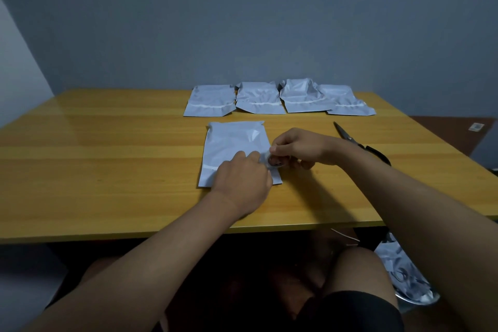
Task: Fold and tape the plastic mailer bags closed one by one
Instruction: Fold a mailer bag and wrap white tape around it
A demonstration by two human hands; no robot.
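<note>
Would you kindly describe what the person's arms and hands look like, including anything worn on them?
Both forearms are bare, with no sleeves in view. The left hand and right hand wear no gloves, and no rings, watch or bracelets show.

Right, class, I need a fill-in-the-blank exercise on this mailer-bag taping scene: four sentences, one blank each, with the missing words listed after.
1. Along the table's far edge lies a row of ____ mailer bags.
2. The right hand holds a roll of ____ over the near mailer bag.
3. The ____ hand rests on that bag.
4. The scissors lie to the ____ of the near bag.

Missing words: four; tape; left; right
</note>
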